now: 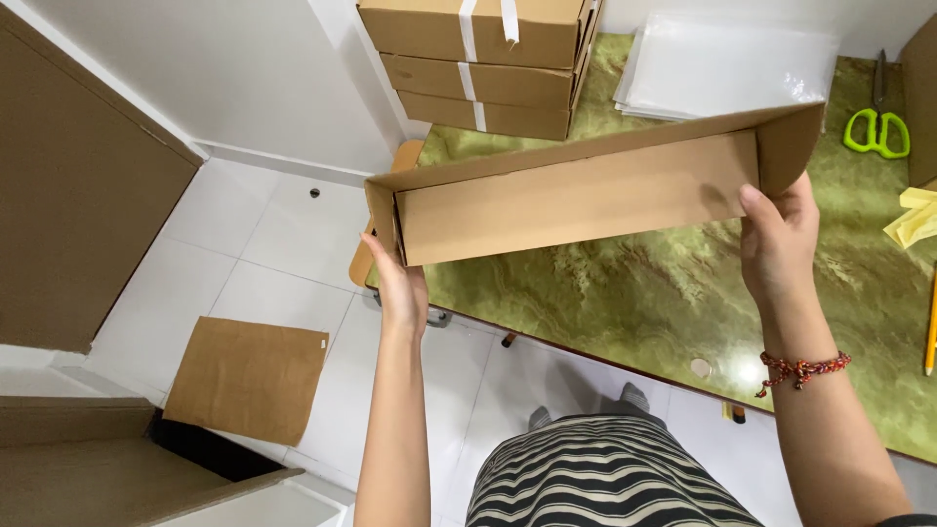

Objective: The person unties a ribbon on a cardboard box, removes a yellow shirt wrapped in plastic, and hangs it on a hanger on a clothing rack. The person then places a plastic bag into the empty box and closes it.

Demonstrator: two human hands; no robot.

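Long flat cardboard box [586,190] held above green counter [625,293], long axis left-right; left hand [400,288] grips its left end, right hand [781,239] clasps right end, both equally near.

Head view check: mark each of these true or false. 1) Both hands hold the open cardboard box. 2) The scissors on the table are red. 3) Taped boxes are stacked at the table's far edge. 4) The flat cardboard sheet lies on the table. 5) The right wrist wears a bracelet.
1) True: the left hand and right hand each hold one end of the open cardboard box above the green table.
2) False: the scissors have green handles.
3) True: three taped boxes are stacked there.
4) False: the flat cardboard sheet lies on the white floor.
5) True: a red braided bracelet circles the right wrist.
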